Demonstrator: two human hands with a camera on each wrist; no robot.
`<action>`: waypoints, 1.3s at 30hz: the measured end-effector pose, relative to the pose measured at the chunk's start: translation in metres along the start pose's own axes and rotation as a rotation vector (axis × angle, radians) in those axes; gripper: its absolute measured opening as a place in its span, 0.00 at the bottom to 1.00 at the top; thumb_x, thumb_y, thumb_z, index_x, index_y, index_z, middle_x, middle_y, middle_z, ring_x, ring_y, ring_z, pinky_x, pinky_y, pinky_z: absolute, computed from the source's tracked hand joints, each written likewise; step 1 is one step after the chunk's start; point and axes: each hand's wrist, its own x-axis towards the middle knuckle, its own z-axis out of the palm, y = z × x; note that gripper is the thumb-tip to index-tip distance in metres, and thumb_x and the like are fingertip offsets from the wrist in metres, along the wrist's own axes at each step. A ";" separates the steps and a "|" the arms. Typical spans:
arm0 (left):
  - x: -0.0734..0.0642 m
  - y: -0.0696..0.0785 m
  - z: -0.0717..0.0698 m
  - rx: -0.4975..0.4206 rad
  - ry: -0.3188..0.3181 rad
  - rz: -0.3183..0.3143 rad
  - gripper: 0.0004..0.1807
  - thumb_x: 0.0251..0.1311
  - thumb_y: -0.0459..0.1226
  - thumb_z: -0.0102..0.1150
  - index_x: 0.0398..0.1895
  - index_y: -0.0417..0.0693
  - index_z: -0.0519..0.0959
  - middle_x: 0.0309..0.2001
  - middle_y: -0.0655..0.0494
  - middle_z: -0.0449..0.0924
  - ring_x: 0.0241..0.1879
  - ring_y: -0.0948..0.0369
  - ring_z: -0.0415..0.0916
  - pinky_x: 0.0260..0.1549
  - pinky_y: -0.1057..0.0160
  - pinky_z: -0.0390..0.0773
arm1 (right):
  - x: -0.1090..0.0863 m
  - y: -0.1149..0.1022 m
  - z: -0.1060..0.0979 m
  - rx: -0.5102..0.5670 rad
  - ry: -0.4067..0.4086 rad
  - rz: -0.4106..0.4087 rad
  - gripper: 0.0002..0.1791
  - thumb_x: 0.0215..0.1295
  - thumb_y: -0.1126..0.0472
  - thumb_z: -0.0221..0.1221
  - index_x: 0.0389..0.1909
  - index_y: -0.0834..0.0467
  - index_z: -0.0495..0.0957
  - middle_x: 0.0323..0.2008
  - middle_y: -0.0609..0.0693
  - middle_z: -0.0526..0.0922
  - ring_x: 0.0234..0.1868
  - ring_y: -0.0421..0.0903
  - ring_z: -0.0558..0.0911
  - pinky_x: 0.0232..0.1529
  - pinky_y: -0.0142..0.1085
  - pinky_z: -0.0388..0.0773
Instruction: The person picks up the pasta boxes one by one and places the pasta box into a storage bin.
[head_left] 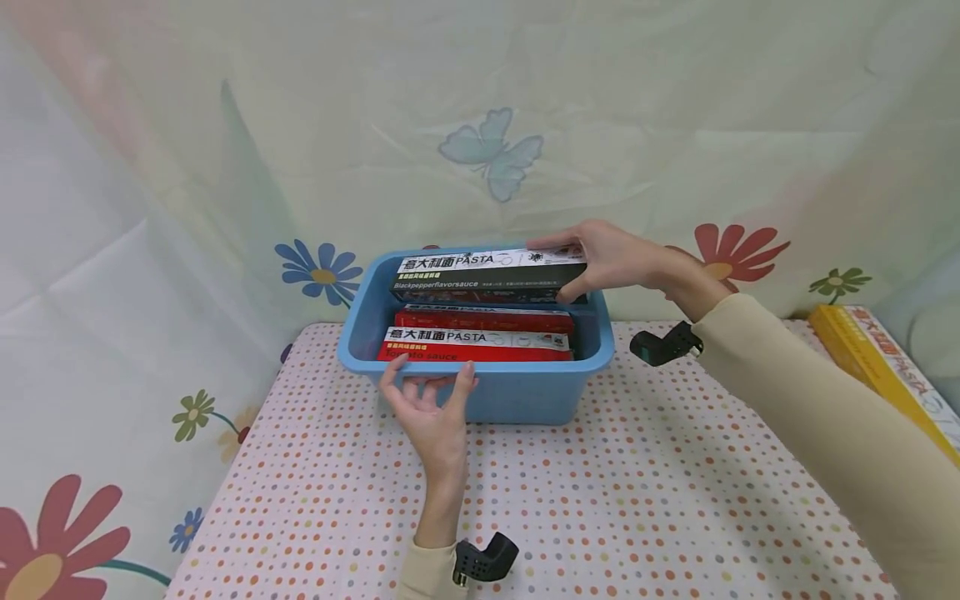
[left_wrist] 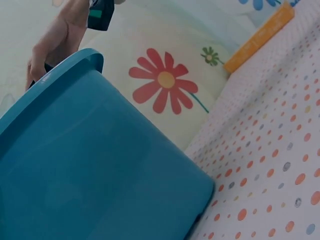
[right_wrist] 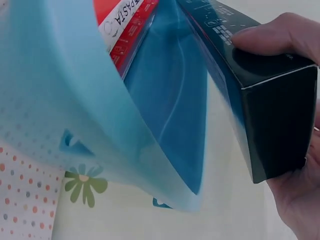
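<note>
A blue plastic bin (head_left: 517,392) holds several pasta boxes. My right hand (head_left: 611,254) grips the right end of a black pepper pasta box (head_left: 487,279), thumb on the near side and fingers over the far side. In the right wrist view, the dark end of this box (right_wrist: 282,125) stands out above the bin's rim. Against the bin's front rim my left hand (head_left: 435,421) holds on with bent fingers. Just inside that rim lies a red tomato sauce pasta box (head_left: 480,343), with another red box (head_left: 487,318) behind it. The left wrist view shows the bin's wall (left_wrist: 105,155), not the left fingers.
A yellow pasta box (head_left: 885,367) lies at the table's right edge. The bin stands on a dotted tablecloth (head_left: 300,500), close to a back curtain (head_left: 637,100) printed with flowers and a butterfly.
</note>
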 end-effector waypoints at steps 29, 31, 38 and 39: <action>0.001 0.003 -0.002 -0.004 0.016 0.020 0.43 0.60 0.24 0.71 0.71 0.42 0.54 0.65 0.24 0.64 0.42 0.51 0.79 0.42 0.49 0.92 | 0.044 0.014 0.012 0.073 -0.134 0.056 0.44 0.53 0.69 0.75 0.73 0.63 0.71 0.65 0.62 0.80 0.58 0.57 0.82 0.55 0.44 0.86; 0.001 0.003 -0.002 -0.008 0.015 0.023 0.43 0.60 0.24 0.71 0.71 0.40 0.53 0.65 0.24 0.64 0.42 0.52 0.80 0.42 0.49 0.92 | 0.045 0.015 0.012 0.076 -0.136 0.055 0.44 0.53 0.69 0.76 0.73 0.63 0.71 0.66 0.62 0.79 0.60 0.57 0.81 0.57 0.46 0.85; 0.000 0.002 -0.001 -0.011 0.015 0.015 0.43 0.60 0.24 0.71 0.70 0.40 0.54 0.63 0.23 0.65 0.40 0.53 0.79 0.43 0.48 0.92 | 0.042 0.020 0.013 0.080 -0.155 0.055 0.45 0.53 0.70 0.77 0.74 0.64 0.71 0.68 0.63 0.77 0.64 0.59 0.79 0.59 0.50 0.84; -0.001 0.002 -0.001 -0.009 0.013 0.014 0.42 0.60 0.24 0.71 0.70 0.42 0.54 0.63 0.24 0.65 0.40 0.54 0.79 0.43 0.49 0.92 | 0.041 0.021 0.013 0.078 -0.154 0.058 0.45 0.53 0.70 0.77 0.74 0.63 0.71 0.68 0.63 0.77 0.65 0.58 0.79 0.59 0.50 0.84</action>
